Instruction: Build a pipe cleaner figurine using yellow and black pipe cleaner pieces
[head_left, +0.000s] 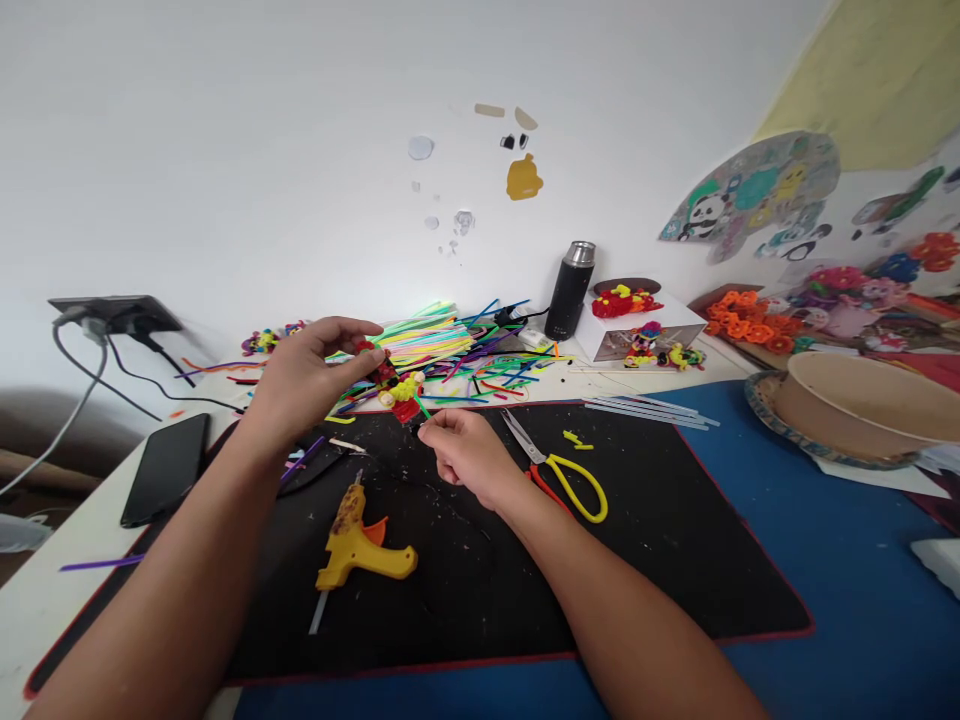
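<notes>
My left hand [322, 370] is raised over the back of the black mat [660, 580], thumb and fingers closed on a small red and yellow pipe-cleaner figure [405, 388]. Just right of it, my right hand [469, 455] pinches the end of a short green pipe cleaner [422, 406], which reaches up to the figure. Whether the two are joined I cannot tell. Scissors [536, 458] with one yellow and one orange handle lie open beside my right hand. A yellow glue gun [360, 550] rests on its side nearer to me, a glue stick poking from its back.
Loose pipe cleaners [442, 340] pile up behind the mat. A black thermos [571, 290] and a white box [600, 335] with small figures stand at the wall. Clear glue sticks [652, 410] lie right, near a large bowl [870, 400]. A phone [166, 470] lies left, below plugged-in cables.
</notes>
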